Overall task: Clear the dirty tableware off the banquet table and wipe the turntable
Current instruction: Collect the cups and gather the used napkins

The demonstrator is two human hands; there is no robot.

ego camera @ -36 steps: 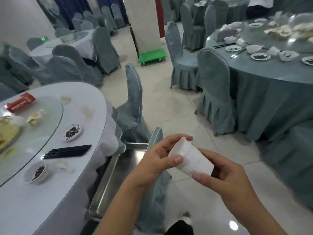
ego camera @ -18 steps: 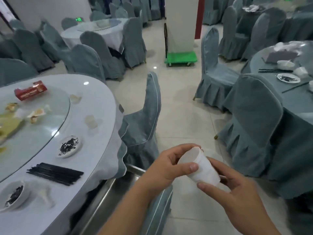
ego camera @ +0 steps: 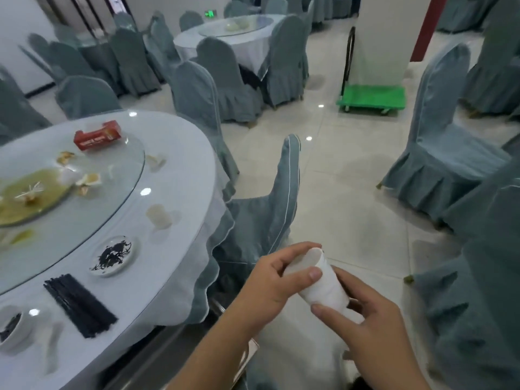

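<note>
White cup [ego camera: 320, 282] tilted, held off bench above floor, beside covered chair [ego camera: 270, 209]
Left hand [ego camera: 270, 282]: fingers curled round cup's rim end, thumb across wall
Right hand [ego camera: 368, 325]: fingers curled about cup's base end
Round bench [ego camera: 180, 153], left: glass turntable [ego camera: 112, 192] soiled with yellow spill, red box [ego camera: 97, 135] on it
Near bench edge: saucer [ego camera: 114, 256] with dark scraps, black chopsticks [ego camera: 80, 305], small bowl [ego camera: 14, 327], second cup [ego camera: 159, 216]

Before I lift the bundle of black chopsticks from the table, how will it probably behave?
The black chopsticks are loose thin sticks lying side by side, so they would probably scatter or roll if pushed. They look stiff and light. A pinch on only some would likely leave the others behind.
</note>
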